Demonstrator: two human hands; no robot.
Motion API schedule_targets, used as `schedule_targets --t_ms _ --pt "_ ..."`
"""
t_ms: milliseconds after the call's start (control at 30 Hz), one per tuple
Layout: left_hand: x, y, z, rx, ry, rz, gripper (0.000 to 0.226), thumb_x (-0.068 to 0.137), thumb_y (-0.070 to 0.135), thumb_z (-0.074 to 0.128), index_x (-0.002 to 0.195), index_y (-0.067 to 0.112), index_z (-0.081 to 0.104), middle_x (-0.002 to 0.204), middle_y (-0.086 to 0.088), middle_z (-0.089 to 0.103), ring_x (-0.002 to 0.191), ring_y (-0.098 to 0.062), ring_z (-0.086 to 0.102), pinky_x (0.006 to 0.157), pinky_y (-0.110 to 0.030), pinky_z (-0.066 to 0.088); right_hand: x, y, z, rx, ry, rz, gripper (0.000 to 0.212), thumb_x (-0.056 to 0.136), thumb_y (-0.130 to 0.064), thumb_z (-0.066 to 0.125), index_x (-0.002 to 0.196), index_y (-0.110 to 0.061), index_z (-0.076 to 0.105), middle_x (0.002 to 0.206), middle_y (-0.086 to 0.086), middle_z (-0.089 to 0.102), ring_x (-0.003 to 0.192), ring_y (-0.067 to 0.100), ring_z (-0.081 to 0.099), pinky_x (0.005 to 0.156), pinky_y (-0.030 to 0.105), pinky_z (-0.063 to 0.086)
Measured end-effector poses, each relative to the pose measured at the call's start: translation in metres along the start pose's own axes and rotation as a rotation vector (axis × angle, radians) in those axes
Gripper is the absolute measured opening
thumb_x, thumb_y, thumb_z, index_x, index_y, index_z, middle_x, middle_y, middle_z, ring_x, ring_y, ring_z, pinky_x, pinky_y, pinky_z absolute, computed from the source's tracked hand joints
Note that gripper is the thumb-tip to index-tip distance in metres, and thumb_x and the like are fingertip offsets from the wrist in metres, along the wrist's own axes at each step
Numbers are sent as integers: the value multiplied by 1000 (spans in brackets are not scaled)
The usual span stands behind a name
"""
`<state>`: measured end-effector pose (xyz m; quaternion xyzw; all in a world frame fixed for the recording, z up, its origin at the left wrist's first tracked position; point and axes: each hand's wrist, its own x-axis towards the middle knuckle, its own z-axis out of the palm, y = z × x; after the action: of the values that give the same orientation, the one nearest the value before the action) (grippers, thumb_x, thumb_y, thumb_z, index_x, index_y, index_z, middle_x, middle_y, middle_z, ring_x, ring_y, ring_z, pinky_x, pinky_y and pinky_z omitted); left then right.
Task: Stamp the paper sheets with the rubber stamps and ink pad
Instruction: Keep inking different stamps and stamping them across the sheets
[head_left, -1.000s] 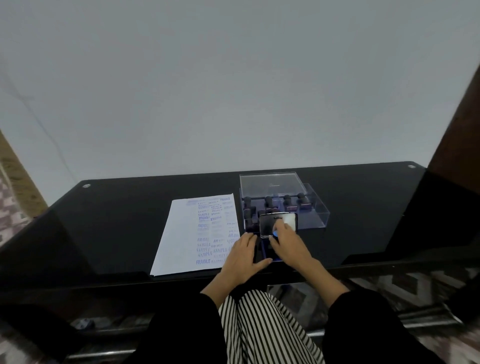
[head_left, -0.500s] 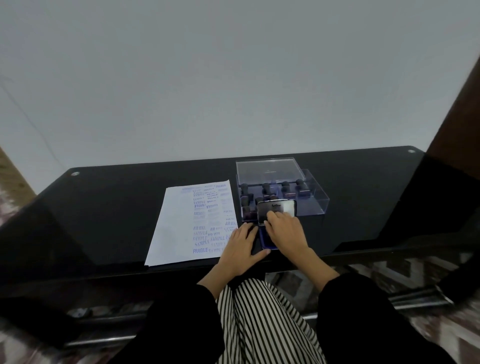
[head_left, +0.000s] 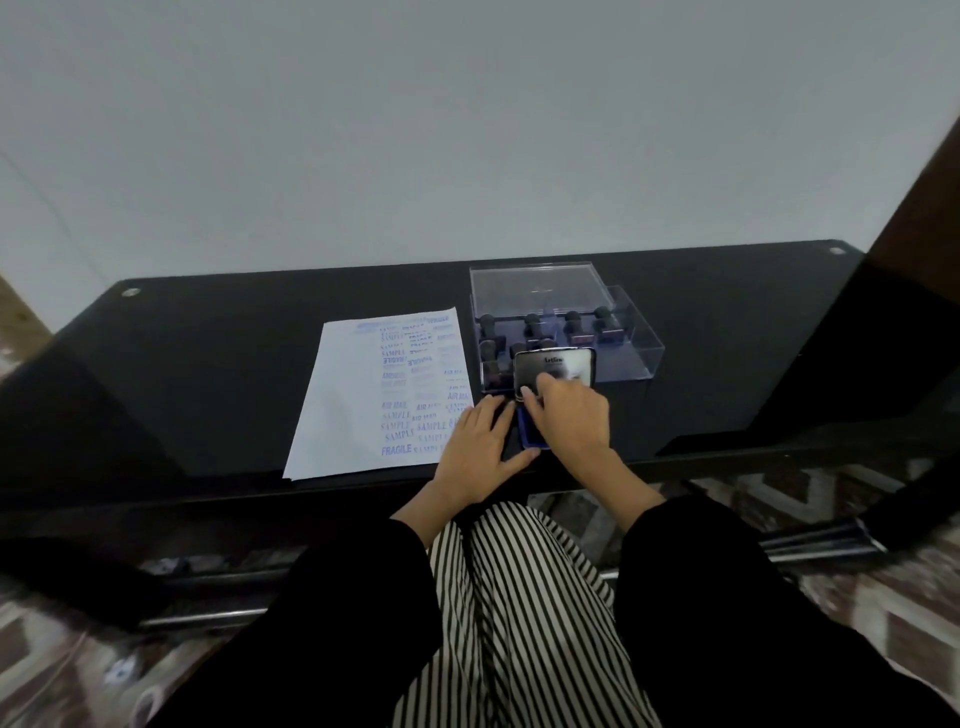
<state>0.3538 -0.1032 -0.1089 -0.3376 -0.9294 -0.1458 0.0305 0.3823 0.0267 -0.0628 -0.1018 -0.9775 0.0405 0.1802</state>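
Head view, as I read it: ink pad (head_left: 530, 434) at the table's (head_left: 208, 374) near edge, lid (head_left: 553, 366) raised. Right hand (head_left: 569, 418) fingers pinch the lid; left hand (head_left: 480, 447) lies flat, spread, beside the pad. Stamped paper sheets (head_left: 358, 395) left; clear box (head_left: 623, 343) of rubber stamps (head_left: 532, 325) behind.

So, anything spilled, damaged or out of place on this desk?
Nothing stands out. The paper sheet lies flat, crowded with blue stamp prints, the stamps stand in the clear box, and both hands, left hand and right hand, are at the ink pad.
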Motion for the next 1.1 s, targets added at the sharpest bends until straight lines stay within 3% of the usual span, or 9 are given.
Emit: schedule_targets --t_ms 100,167,233,333,467,733,1100 --pt "0 -1 2 9 4 -3 72 92 56 37 147 10 23 153 -8 22 140 -23 21 118 -34 15 0 -3 8 14 89 30 25 95 -26 50 78 -11 60 74 8 67 68 27 66 59 34 45" --pt "1 -1 4 16 14 -5 72 92 56 37 146 10 25 152 -8 24 139 -23 23 118 -35 17 1 -3 11 -1 173 44 25 80 -19 70 60 -13 57 54 3 61 47 23 61 48 29 43" --pt "1 -2 5 21 26 -2 71 92 56 37 146 10 26 152 -8 25 139 -23 24 117 -36 18 3 -2 14 -11 212 55 31 68 -16 79 52 -15 52 45 0 56 37 20 55 41 25 40" --pt "1 -3 7 22 29 2 74 91 60 34 146 10 27 152 -8 26 139 -23 24 118 -36 18 6 -3 17 7 240 39 32 64 -13 80 50 -15 51 43 0 55 36 21 53 41 26 41" --pt "2 -2 7 31 43 -3 91 77 69 10 145 11 29 150 -9 29 138 -23 26 117 -36 20 3 -1 23 23 286 8 30 66 -14 79 54 -16 52 47 -1 55 42 20 55 44 26 42" --pt "2 -2 7 26 35 -17 94 74 69 8 145 11 28 151 -9 28 140 -23 25 118 -36 19 -17 1 33 -16 410 -69 25 69 -14 77 60 -16 53 57 -2 54 54 18 55 48 28 43" --pt "1 -2 7 16 29 -19 93 75 69 10 145 11 29 150 -9 29 139 -24 25 118 -36 19 12 -1 23 31 302 -2 36 50 -8 84 47 -16 49 39 -3 50 32 17 48 42 24 41"
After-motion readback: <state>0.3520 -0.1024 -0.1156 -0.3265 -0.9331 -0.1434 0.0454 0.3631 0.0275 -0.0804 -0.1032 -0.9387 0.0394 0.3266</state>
